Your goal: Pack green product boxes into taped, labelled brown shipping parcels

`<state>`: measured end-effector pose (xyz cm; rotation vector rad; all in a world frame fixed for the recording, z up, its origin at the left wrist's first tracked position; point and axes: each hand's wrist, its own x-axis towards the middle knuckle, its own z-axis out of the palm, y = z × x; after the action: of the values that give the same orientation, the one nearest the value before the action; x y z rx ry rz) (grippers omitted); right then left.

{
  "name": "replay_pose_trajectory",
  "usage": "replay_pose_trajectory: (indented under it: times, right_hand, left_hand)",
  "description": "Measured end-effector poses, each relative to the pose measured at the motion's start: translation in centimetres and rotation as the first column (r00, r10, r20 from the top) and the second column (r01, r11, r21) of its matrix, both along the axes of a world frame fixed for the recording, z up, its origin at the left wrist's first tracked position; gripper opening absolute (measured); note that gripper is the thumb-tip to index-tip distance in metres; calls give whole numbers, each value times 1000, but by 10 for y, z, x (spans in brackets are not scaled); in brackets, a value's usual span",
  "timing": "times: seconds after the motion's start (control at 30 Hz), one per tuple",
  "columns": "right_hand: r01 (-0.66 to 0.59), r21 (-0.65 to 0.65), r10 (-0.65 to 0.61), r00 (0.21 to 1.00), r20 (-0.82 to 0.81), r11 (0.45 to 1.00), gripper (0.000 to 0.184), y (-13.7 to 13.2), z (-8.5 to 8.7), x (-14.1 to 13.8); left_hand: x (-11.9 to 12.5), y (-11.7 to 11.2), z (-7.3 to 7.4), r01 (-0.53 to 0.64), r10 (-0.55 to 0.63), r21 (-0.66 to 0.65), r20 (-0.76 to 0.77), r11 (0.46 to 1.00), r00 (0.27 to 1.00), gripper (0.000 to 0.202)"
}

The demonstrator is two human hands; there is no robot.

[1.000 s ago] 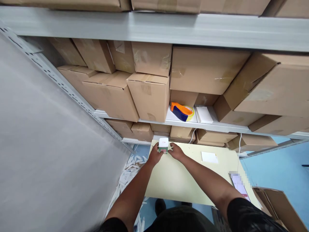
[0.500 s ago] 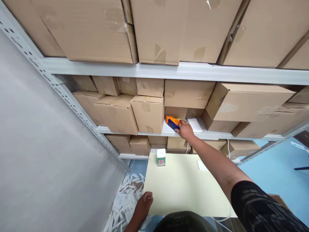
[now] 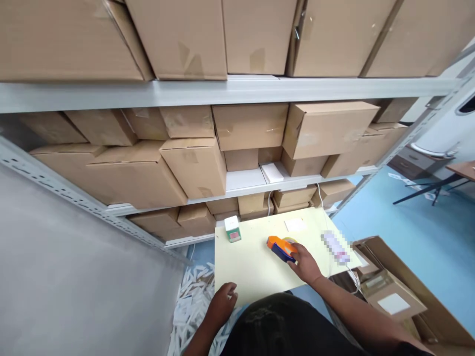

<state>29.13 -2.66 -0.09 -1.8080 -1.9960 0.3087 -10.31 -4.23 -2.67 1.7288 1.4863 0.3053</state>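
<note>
My right hand (image 3: 305, 263) grips an orange and blue tape dispenser (image 3: 281, 246) and holds it on the pale yellow table (image 3: 256, 267). My left hand (image 3: 222, 302) rests curled on the table's near left edge and holds nothing that I can see. A small white and green box (image 3: 232, 228) stands at the table's far left corner, apart from both hands.
Metal shelves (image 3: 222, 91) stacked with cardboard boxes rise behind the table. A white flat box (image 3: 272, 172) lies on the middle shelf. A white card (image 3: 295, 225) lies on the table. Open cartons (image 3: 393, 296) stand at the right; white paper strips (image 3: 189, 306) litter the blue floor.
My right hand took the tape dispenser off the middle shelf and brought it down onto the table. My left hand stayed at the table's near edge. The view turned to the right.
</note>
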Motion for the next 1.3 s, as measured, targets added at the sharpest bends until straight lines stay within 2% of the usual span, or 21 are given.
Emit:
replay_pose_trajectory:
  times: [0.07, 0.13, 0.2, 0.3, 0.47, 0.57, 0.67, 0.83, 0.97, 1.1, 1.2, 1.3]
  right_hand:
    - [72, -136, -71, 997, 8, 988, 19, -18, -30, 19]
    - [125, -218, -122, 992, 28, 968, 17, -25, -52, 38]
    - [140, -249, -132, 990, 49, 958, 15, -26, -68, 55]
    - [92, -240, -72, 993, 89, 966, 17, -23, -82, 75]
    - [21, -172, -7, 997, 77, 985, 30, -27, -82, 94]
    - [-9, -141, 5, 999, -34, 990, 36, -37, -75, 112]
    - [-105, -144, 79, 981, -175, 984, 36, -47, -66, 139]
    - [-285, -235, 180, 905, -386, 929, 34, -41, -51, 168]
    - [-363, -254, 243, 882, -403, 897, 37, -20, -39, 156]
    - [-506, -200, 408, 828, -385, 839, 39, -5, -26, 117]
    - [-574, -213, 471, 793, -387, 791, 42, -9, -17, 79]
    - [-648, -227, 536, 742, -402, 727, 45, -29, -13, 37]
  left_hand:
    - [6, 1, 7, 50, -49, 15, -26, 999, 998, 26]
    - [15, -1, 15, 63, -62, 19, -48, 998, 997, 27]
    - [26, -7, 22, 53, -52, 20, -63, 998, 997, 28]
    - [45, -21, 28, 26, -23, 36, -67, 999, 998, 28]
    - [87, -54, 27, -78, 84, 62, -85, 995, 993, 23]
    - [122, -76, 28, -145, 150, 65, -76, 987, 986, 23]
    - [160, -97, 34, -223, 226, 50, -63, 974, 972, 27]
    - [203, -134, 45, -347, 350, 61, -32, 936, 936, 29]
    - [211, -174, 50, -485, 487, 83, -3, 871, 874, 31]
    - [209, -222, 58, -624, 626, 134, 30, 770, 779, 30]
    - [206, -264, 64, -727, 727, 165, 74, 667, 683, 30]
    - [202, -315, 68, -805, 801, 166, 103, 570, 589, 31]
